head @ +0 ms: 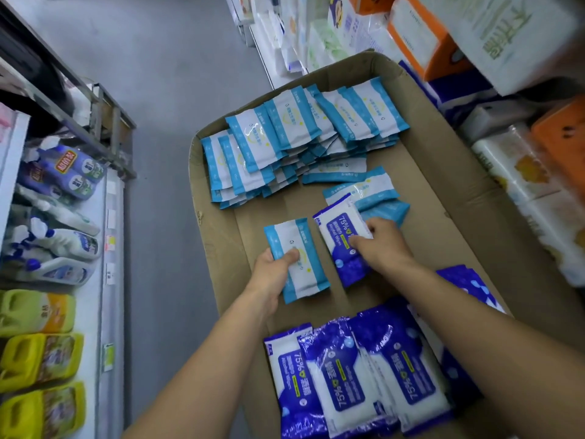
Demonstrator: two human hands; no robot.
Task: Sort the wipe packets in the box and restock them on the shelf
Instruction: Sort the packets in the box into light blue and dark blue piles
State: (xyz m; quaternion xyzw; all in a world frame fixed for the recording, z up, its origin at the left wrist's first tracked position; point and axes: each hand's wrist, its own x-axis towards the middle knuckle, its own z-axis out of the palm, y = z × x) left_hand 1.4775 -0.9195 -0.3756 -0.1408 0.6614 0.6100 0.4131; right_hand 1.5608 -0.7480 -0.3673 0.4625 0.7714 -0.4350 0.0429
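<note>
- My left hand (274, 268) grips a light-blue packet (296, 258), thumb curled over it; my right hand (381, 245) pinches a dark-blue alcohol-wipe packet (340, 239) just beside it.
- Nearest me, dark-blue packets (357, 381) lie in a row in the cardboard box (443, 172).
- At the far end lies the light-blue pile (294, 137).

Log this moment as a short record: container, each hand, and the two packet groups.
container: cardboard box
left hand: grips a light blue packet
right hand: fingers on a dark blue alcohol wipe packet
light blue pile: far end of the box
dark blue pile: near end of the box
</note>
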